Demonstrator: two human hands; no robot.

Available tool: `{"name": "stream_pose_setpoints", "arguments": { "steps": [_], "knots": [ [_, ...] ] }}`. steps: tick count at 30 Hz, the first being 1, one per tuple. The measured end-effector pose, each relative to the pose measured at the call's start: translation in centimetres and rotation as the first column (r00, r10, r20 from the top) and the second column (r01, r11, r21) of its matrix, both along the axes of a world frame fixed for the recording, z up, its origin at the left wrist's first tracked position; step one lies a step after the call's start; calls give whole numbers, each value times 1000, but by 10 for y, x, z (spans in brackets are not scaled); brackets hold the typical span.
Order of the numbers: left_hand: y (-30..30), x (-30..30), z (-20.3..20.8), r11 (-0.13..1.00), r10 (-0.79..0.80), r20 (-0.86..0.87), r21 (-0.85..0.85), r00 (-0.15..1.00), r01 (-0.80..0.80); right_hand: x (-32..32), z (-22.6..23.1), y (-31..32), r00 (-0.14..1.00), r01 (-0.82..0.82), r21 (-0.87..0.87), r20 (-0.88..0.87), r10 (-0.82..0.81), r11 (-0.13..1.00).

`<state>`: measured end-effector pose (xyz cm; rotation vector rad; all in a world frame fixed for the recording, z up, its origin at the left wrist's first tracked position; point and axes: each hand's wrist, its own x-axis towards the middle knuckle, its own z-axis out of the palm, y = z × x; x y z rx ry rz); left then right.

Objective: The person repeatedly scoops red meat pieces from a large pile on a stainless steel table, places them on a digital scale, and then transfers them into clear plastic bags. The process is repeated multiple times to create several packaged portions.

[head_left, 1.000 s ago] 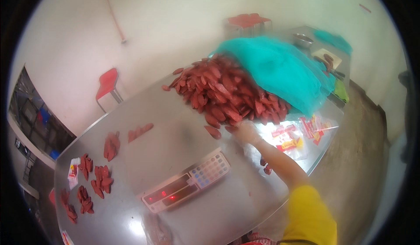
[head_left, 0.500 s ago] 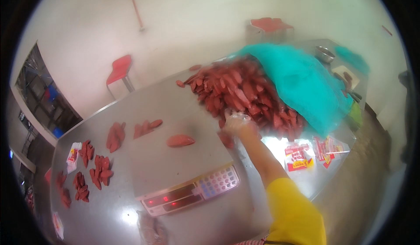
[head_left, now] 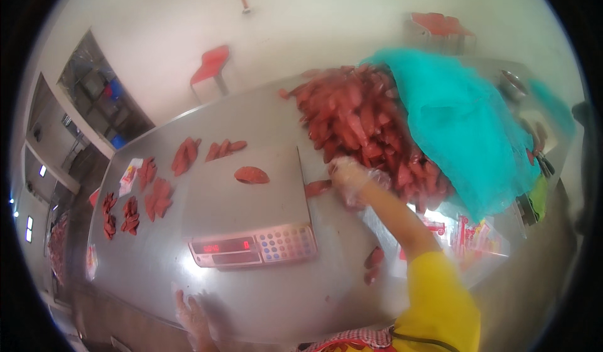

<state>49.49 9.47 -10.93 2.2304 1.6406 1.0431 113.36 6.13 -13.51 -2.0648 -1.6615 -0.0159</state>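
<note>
Since approx 1 sec ago, a lone red pc (head_left: 252, 175) has come to lie on the scale (head_left: 270, 206), whose pan was bare then. Tabletop (head_left: 270, 302) runs under & all round the scale. Teal sheet (head_left: 452, 126) is well R of the scale, over part of the big red pile (head_left: 352, 116), which starts just R of the scale's far corner; all that's ungrouped, so I'd judge most of the work is left. Clear packs (head_left: 474, 239) sit well R of the scale. Done, as far as shows: 6 small grps (head_left: 186, 156) of red pcs, L of & beyond the scale. R hand (head_left: 347, 175), gloved, is R of the scale at the pile's near edge; can't tell if it grips a pc. L hand (head_left: 193, 316) is on the scale's near side, fingers spread, nothing seen in it. White-red packet (head_left: 130, 175) lies L of the scale by the grps. Stray pc (head_left: 317, 189) is btwn scale & R hand, not yet in any grp.
</note>
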Motion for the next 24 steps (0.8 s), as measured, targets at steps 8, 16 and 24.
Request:
{"name": "stream_pose_setpoints", "arguments": {
  "steps": [8,16,24],
  "knots": [
    [-89,12,-16,996,79,568,-87,820,-36,-64,110,87,418,-102,333,-841,344,937],
    [-107,69,-5,985,136,-68,119,988,-128,-123,86,97,922,-144,608,-205,329,781],
    [-115,87,32,985,78,-114,-143,990,-94,-36,28,-96,961,-81,-443,204,188,893]
  ]
}}
